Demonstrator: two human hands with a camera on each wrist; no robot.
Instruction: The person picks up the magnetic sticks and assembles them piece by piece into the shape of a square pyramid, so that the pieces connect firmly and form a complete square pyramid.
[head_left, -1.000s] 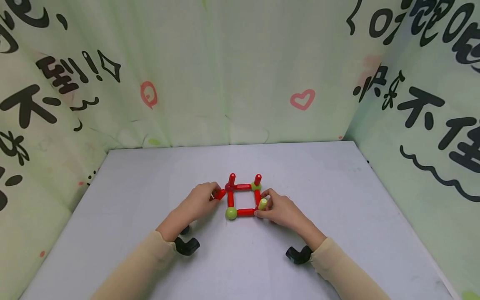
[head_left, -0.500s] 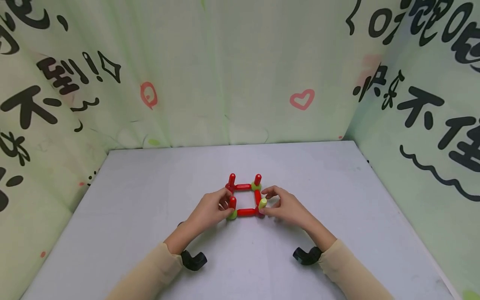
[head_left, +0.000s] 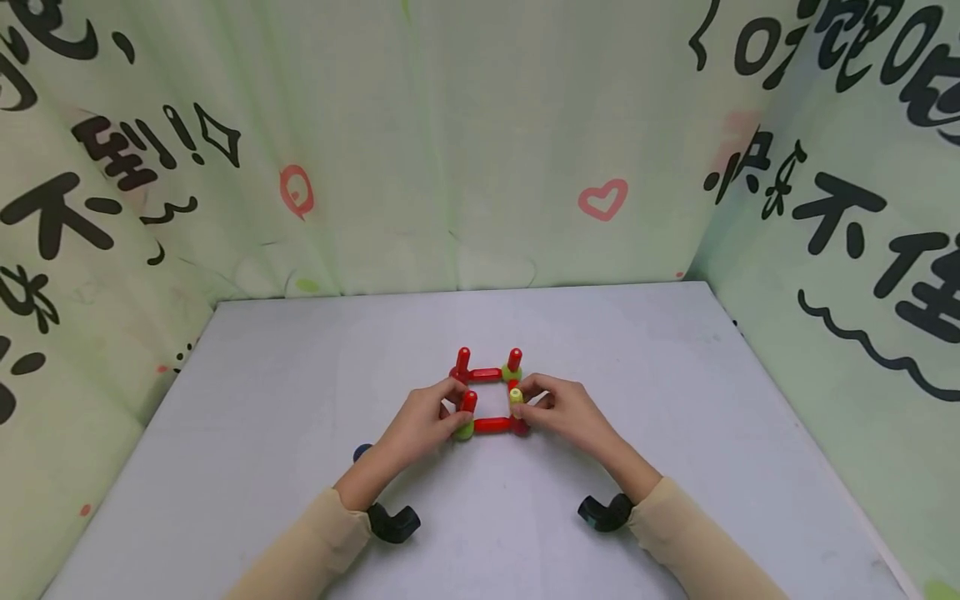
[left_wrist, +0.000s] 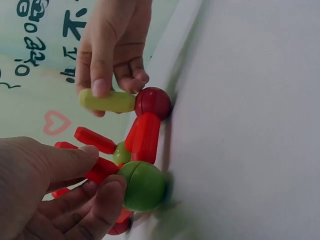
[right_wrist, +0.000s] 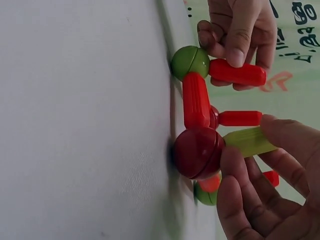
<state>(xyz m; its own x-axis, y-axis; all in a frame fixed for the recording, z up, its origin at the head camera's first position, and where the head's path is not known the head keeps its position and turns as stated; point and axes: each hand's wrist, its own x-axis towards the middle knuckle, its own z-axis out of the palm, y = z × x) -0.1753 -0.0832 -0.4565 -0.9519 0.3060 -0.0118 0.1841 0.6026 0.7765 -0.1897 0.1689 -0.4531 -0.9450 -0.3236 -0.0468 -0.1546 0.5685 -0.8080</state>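
A square frame of red rods and balls lies on the table, a front red rod (head_left: 492,425) joining its near corners. My left hand (head_left: 429,418) pinches an upright red rod (right_wrist: 237,73) that meets the green ball (left_wrist: 144,186) at the near left corner. At the near right corner, my right hand (head_left: 564,410) pinches a yellow-green rod (left_wrist: 107,101) standing on the dark red ball (right_wrist: 199,152). Two more red rods stand up from the far corners, on a dark red ball (head_left: 460,375) and a green ball (head_left: 512,373).
The white table (head_left: 300,358) carries the frame near its middle. A printed curtain (head_left: 450,167) hangs behind and along both sides. Dark wrist camera mounts (head_left: 393,523) stick out under each wrist. A small dark blue round thing (head_left: 362,451) shows behind the left wrist.
My left hand has brought a red rod from the left side onto the near left green ball. My right hand has shifted its hold on the yellow-green rod, which now leans slightly left.
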